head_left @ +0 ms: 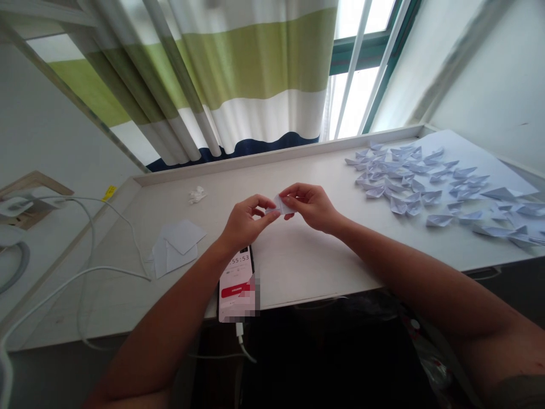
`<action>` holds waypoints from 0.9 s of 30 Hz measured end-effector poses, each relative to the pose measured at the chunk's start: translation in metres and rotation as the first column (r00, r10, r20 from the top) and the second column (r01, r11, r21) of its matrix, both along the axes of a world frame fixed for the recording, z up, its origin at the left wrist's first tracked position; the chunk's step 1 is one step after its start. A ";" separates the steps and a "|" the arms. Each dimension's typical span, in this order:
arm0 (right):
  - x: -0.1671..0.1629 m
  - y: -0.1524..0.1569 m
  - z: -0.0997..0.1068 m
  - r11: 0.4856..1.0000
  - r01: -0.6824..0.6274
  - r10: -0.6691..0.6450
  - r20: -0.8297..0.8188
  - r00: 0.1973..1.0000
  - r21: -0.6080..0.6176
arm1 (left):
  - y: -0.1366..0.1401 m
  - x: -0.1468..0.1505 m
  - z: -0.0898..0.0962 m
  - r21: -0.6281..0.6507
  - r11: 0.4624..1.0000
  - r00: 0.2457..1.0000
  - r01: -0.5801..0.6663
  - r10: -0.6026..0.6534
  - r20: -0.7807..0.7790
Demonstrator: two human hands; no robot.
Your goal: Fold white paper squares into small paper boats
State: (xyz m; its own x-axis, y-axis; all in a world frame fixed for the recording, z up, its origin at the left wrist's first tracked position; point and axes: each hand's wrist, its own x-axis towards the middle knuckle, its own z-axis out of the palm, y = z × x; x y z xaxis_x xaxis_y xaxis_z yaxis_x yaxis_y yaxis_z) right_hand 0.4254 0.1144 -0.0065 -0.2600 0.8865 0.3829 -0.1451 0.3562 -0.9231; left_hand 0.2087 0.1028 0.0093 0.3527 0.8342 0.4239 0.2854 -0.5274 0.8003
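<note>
Between my two hands, above the middle of the table, is a small folded piece of white paper point(286, 207). My left hand point(247, 218) pinches its left end between thumb and fingers. On the right side my right hand point(313, 205) grips it, thumb and index finger pressed together. Fingertips cover part of the paper, so its full shape is hidden. Several folded paper boats point(404, 201) lie spread over the right part of the table. Loose square sheets of white paper point(181, 237) rest left of my left forearm.
A phone point(236, 278) with a charging cable lies at the front edge of the white table point(293, 272). Crumpled tissue point(196, 195) sits at the back left. White cables point(91, 244) run along the left side. A curtain point(255, 62) hangs behind the raised back edge.
</note>
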 end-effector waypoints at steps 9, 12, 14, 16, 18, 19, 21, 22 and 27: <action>0.003 -0.002 0.002 1.000 -0.007 0.008 0.048 0.999 -0.007 | 0.003 -0.004 -0.001 0.130 0.991 0.998 0.005 0.004 -0.068; 0.005 -0.003 0.003 0.998 -0.057 0.053 0.106 0.993 0.035 | 0.001 -0.005 0.002 0.121 0.993 0.999 0.003 0.002 -0.046; 0.006 -0.004 0.005 0.995 -0.070 0.059 0.146 0.987 0.070 | 0.000 -0.005 0.004 0.105 0.994 0.999 -0.011 0.015 -0.033; 0.006 -0.004 0.007 0.994 -0.055 0.038 0.172 0.984 0.098 | -0.001 -0.006 0.006 0.087 0.996 0.999 -0.030 0.032 -0.025; 0.007 -0.004 0.008 0.994 -0.039 0.021 0.175 0.984 0.099 | -0.002 -0.006 0.007 0.070 0.997 0.999 -0.042 0.044 -0.025; 0.007 -0.004 0.008 0.995 -0.038 0.022 0.174 0.985 0.090 | -0.001 -0.006 0.008 0.065 0.997 0.999 -0.043 0.045 -0.028; 0.008 -0.004 0.007 0.997 -0.041 0.030 0.164 0.986 0.065 | -0.001 -0.006 0.007 0.061 0.997 0.998 -0.043 0.046 -0.037; 0.008 -0.004 0.007 0.998 -0.042 0.032 0.160 0.987 0.055 | 0.000 -0.006 0.006 0.060 0.997 0.998 -0.042 0.045 -0.041; 0.007 -0.002 0.004 0.998 -0.012 0.002 0.168 0.986 0.058 | 0.001 -0.005 0.004 0.030 0.999 0.999 -0.037 0.038 -0.032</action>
State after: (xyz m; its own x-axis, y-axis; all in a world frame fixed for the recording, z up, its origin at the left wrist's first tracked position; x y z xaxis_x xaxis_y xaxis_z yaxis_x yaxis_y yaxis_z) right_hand 0.4324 0.1125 -0.0028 -0.3311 0.8618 0.3843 0.0074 0.4097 -0.9122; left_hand 0.2036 0.1039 0.0133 0.3359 0.8345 0.4367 0.3312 -0.5387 0.7746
